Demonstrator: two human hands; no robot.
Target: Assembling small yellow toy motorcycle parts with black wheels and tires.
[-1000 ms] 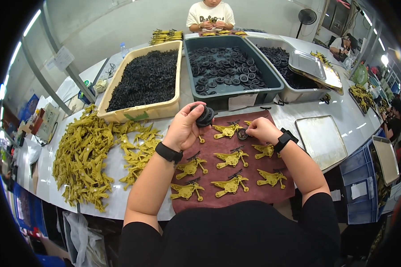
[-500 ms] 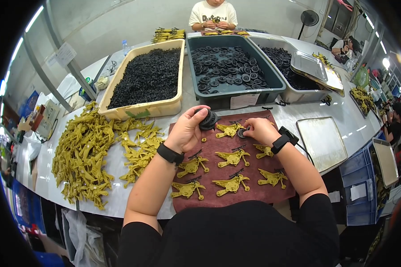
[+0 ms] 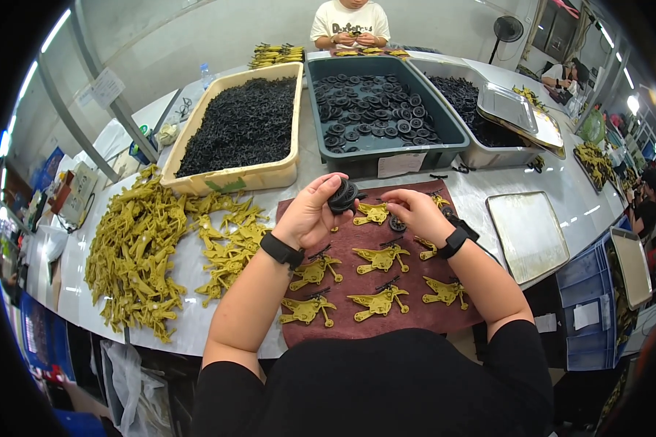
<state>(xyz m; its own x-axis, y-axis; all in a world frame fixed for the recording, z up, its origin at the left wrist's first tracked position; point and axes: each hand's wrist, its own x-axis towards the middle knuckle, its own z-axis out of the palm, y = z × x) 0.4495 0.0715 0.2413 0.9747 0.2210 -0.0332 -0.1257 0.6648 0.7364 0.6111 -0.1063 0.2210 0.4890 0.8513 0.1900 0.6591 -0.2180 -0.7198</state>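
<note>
My left hand (image 3: 310, 213), raised over the far left of a maroon mat (image 3: 350, 282), is closed round a stack of black toy wheels (image 3: 345, 194). My right hand (image 3: 421, 213) hovers over the far part of the mat with thumb and forefinger slightly apart, and nothing shows between them. Just under its fingertips a black wheel (image 3: 396, 223) lies at the end of a yellow plastic part (image 3: 372, 213), shaped like a toy motorbike body. Several similar yellow parts (image 3: 380, 258) lie in rows on the mat, with thin black pieces beside them. My right palm is hidden.
Beyond the mat stand a cream tub (image 3: 288, 164) of small black parts, a dark green tub (image 3: 455, 149) of wheels and a grey tub (image 3: 506, 156). Yellow parts are heaped (image 3: 135, 255) at left. A metal tray (image 3: 528, 229) lies at right. Another person (image 3: 350, 25) works opposite.
My right hand has lifted off the wheel and shifted slightly left, leaving the wheel beside the far yellow part. My left hand keeps the wheel stack, nearly unmoved.
</note>
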